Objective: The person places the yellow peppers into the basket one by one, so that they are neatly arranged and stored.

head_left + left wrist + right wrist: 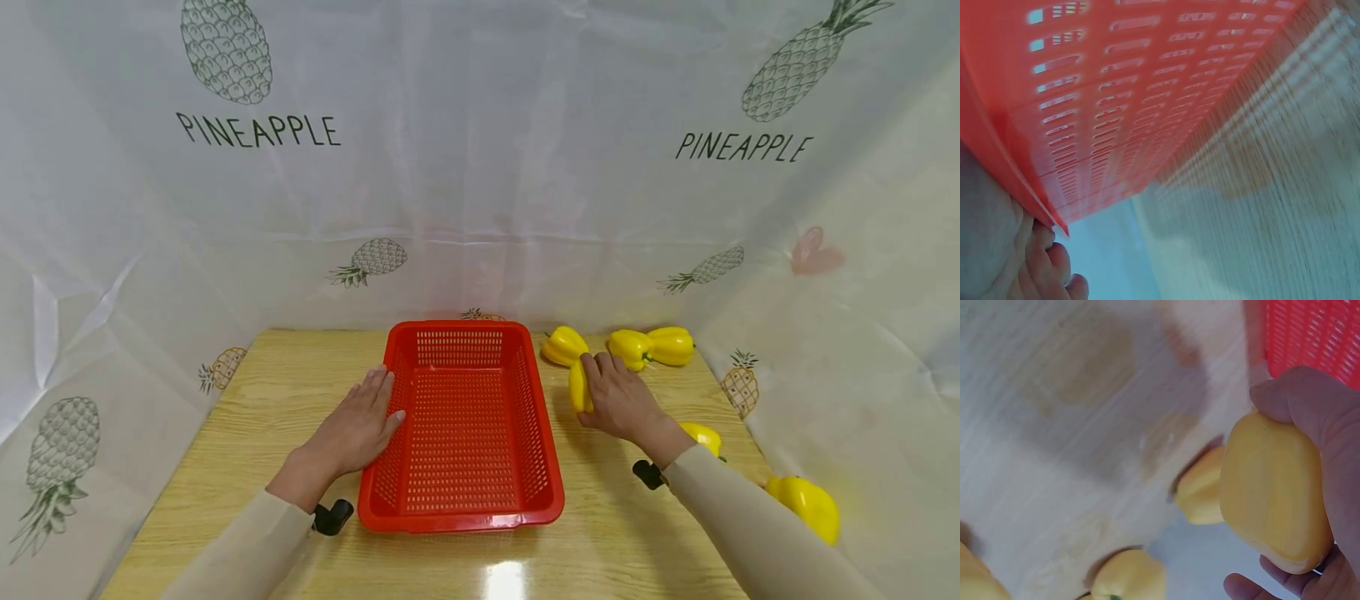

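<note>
A red plastic basket (461, 521) with slotted walls stands on the wooden table, nothing inside it. My left hand (356, 425) rests on its left rim with fingers straight; the left wrist view shows the basket's outer wall (1104, 112) beside the fingers. Right of the basket, my right hand (621, 396) grips a yellow bell pepper (579, 387), held above the table. In the right wrist view, thumb and fingers wrap round this held pepper (1275, 494). Just behind it lies another yellow bell pepper (564, 345).
Two more yellow peppers, one (628, 347) touching another (672, 346), lie at the back right. Under the right forearm is a pepper (702, 437), and one more (810, 507) sits by the right edge. A pineapple-printed white sheet (480, 192) encloses the wooden table (247, 417).
</note>
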Available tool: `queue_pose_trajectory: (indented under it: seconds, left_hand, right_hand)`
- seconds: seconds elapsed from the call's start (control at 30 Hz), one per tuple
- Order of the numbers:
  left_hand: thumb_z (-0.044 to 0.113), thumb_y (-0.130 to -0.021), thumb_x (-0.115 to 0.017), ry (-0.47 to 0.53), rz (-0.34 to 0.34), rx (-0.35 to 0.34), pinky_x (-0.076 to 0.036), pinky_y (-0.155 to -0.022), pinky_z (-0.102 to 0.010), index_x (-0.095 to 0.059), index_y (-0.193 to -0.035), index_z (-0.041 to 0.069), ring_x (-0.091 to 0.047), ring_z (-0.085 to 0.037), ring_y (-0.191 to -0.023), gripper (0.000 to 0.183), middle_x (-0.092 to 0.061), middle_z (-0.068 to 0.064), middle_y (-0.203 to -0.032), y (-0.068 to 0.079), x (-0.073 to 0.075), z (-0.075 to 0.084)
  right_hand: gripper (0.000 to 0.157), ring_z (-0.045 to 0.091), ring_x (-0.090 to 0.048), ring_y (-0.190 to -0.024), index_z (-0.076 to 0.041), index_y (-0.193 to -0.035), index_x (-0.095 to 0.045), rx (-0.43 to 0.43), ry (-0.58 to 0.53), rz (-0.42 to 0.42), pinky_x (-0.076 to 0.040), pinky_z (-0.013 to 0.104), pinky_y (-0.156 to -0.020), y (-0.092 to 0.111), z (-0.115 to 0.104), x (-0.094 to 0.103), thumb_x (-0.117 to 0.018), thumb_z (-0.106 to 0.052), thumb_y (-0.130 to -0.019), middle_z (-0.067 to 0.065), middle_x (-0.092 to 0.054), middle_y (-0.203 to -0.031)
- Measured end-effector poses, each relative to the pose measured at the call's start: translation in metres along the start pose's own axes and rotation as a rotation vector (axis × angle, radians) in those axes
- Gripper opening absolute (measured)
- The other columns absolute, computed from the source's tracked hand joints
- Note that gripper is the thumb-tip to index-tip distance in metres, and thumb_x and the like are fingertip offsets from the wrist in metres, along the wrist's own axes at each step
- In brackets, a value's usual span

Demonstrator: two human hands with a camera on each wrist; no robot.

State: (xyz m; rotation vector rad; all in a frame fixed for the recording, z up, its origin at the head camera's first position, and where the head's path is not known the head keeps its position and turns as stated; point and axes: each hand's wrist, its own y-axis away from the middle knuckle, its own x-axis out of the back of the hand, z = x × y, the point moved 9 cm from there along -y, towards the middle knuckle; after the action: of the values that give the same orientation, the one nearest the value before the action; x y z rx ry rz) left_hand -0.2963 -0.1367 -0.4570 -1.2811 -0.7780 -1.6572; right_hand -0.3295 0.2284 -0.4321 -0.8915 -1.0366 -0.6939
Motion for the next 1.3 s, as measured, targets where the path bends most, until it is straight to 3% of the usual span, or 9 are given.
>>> queue_pose_trajectory:
  seconds: [0.4,0.6,0.83,1.3]
  left_hand:
    - [0.034,-0.112,-0.049,-0.042,-0.008,0.004,-0.024,-0.128,-0.063,-0.022,-0.163,-0.010,-0.019,-0.048,-0.160,0.073,-0.018,-0.029,-0.173,-0.002,-0.002,-0.002]
    - [0.035,-0.113,-0.046,-0.062,-0.021,-0.003,-0.024,-0.128,-0.063,-0.022,-0.163,-0.011,-0.020,-0.048,-0.160,0.072,-0.018,-0.030,-0.172,-0.001,-0.002,-0.003]
    - [0.035,-0.113,-0.047,-0.073,-0.033,0.007,-0.024,-0.128,-0.062,-0.022,-0.163,-0.011,-0.020,-0.048,-0.160,0.073,-0.018,-0.029,-0.172,-0.001,-0.001,-0.005]
    - [0.034,-0.112,-0.048,-0.071,-0.039,0.017,-0.021,-0.129,-0.062,-0.022,-0.163,-0.010,-0.019,-0.047,-0.160,0.072,-0.019,-0.028,-0.173,-0.004,-0.001,-0.001]
  right_hand:
    - [0.095,0.039,-0.059,-0.098,0.005,-0.136,-0.045,0.049,0.015,0.054,-0.062,0.047,-0.078,-0.040,-0.003,0.036,-0.092,-0.044,-0.072,0.023,-0.058,-0.112]
    - [0.090,0.039,-0.059,-0.100,0.004,-0.137,-0.046,0.057,-0.009,0.024,-0.062,0.046,-0.081,-0.062,-0.014,0.054,-0.090,-0.043,-0.075,0.023,-0.060,-0.115]
    - [0.090,0.038,-0.057,-0.104,0.003,-0.141,-0.044,0.081,-0.015,-0.009,-0.062,0.044,-0.081,-0.083,-0.034,0.065,-0.087,-0.045,-0.078,0.022,-0.058,-0.118]
    - [0.081,0.035,-0.059,-0.102,0.002,-0.139,-0.047,0.135,0.001,-0.004,-0.062,0.041,-0.081,-0.105,-0.062,0.079,-0.083,-0.041,-0.080,0.019,-0.059,-0.114]
